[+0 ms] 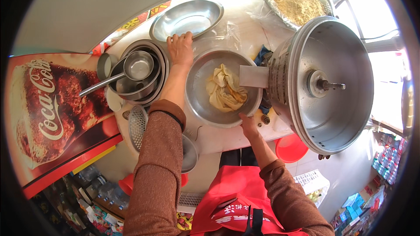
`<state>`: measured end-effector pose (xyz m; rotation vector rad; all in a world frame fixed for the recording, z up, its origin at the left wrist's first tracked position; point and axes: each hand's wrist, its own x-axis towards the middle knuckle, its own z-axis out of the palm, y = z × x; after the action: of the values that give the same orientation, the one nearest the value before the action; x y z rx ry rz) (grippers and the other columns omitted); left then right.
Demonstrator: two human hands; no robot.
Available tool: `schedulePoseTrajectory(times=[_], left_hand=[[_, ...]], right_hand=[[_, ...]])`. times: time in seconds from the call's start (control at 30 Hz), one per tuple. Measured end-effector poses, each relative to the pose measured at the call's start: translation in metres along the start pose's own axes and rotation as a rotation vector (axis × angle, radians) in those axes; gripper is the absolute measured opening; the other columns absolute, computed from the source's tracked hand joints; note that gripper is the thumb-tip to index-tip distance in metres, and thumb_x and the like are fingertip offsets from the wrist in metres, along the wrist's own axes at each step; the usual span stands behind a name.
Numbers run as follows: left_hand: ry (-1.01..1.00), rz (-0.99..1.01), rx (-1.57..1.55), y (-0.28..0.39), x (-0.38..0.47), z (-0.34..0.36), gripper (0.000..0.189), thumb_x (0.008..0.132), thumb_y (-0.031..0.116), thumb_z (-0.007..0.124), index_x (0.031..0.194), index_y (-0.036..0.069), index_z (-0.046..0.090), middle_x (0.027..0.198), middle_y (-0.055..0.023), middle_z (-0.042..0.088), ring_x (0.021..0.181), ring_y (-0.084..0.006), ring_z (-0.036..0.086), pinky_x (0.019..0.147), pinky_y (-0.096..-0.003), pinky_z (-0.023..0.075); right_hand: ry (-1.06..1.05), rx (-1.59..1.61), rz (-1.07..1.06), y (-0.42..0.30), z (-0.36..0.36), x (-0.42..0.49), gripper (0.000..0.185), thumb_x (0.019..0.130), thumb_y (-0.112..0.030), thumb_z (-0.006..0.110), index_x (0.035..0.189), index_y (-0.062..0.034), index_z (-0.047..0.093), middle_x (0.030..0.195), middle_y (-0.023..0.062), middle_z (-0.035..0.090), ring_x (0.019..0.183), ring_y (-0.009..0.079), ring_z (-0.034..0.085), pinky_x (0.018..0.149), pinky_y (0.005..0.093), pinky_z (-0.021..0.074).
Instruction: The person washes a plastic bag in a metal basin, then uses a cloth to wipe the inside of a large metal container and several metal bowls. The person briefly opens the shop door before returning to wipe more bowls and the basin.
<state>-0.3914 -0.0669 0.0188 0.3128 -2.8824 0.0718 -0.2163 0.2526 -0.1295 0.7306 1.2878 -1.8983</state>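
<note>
My left hand [181,48] reaches across the table, its fingers on the near rim of an oval steel basin [187,19]. My right hand [248,125] grips the near rim of a round steel basin [200,105], thumb on the rim; its fingers are partly hidden beneath. A crumpled, wet-looking cream cloth [223,95] with brown stains lies in the round basin. The metal spout [253,76] of a large steel machine drum [341,46] juts over that basin's right side. Inside the drum a central shaft [331,86] stands bare.
Nested steel bowls [165,62] hold a long-handled ladle [139,65] at left, beside a perforated skimmer [137,126]. A tray of yellowish crumbly matter [297,5] lies at the back right. A dark blue cloth [262,55] is behind the spout. A red bucket [291,148] stands below the table edge.
</note>
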Motion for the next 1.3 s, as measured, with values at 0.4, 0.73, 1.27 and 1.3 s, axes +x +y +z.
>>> schedulePoseTrajectory(times=[0.4, 0.73, 1.27, 1.3], left_hand=[[-0.168, -0.187, 0.082, -0.172, -0.054, -0.071, 0.065, 0.084, 0.029, 0.070, 0.144, 0.024, 0.044, 0.141, -0.0102, 0.048, 0.138, -0.0329, 0.034, 0.114, -0.0608, 0.0127], [-0.638, -0.383, 0.340, -0.300, -0.126, -0.148, 0.022, 0.084, 0.015, 0.061, 0.104, 0.010, 0.068, 0.098, -0.0196, 0.069, 0.094, -0.0372, 0.068, 0.093, -0.0526, 0.0456], [0.095, -1.523, -0.608, -0.270, -0.467, -0.165, 0.020, 0.096, 0.018, 0.059, 0.080, 0.007, 0.059, 0.060, 0.0036, 0.049, 0.047, -0.0061, 0.043, 0.042, -0.0251, 0.0329], [0.109, -1.566, -0.655, -0.265, -0.489, -0.155, 0.019, 0.096, 0.018, 0.059, 0.082, 0.007, 0.060, 0.060, 0.0024, 0.050, 0.047, -0.0071, 0.045, 0.041, -0.0252, 0.0342]], right_hand=[[-0.027, -0.031, -0.108, 0.013, -0.015, 0.003, 0.039, 0.090, -0.010, 0.063, 0.127, -0.0115, 0.051, 0.110, 0.0030, 0.061, 0.095, 0.0133, 0.060, 0.072, 0.0291, 0.0505], [0.032, -0.053, 0.092, 0.000, -0.015, 0.011, 0.042, 0.092, -0.003, 0.055, 0.133, -0.0083, 0.047, 0.124, 0.0086, 0.060, 0.109, 0.0234, 0.063, 0.084, 0.0366, 0.0582], [0.000, -0.014, 0.110, -0.005, -0.023, 0.014, 0.035, 0.094, -0.008, 0.056, 0.128, -0.0011, 0.050, 0.122, 0.0103, 0.060, 0.109, 0.0232, 0.063, 0.089, 0.0369, 0.0569], [-0.045, -0.023, 0.082, -0.006, -0.022, 0.013, 0.035, 0.094, -0.008, 0.056, 0.128, -0.0010, 0.050, 0.122, 0.0102, 0.060, 0.109, 0.0231, 0.063, 0.088, 0.0371, 0.0570]])
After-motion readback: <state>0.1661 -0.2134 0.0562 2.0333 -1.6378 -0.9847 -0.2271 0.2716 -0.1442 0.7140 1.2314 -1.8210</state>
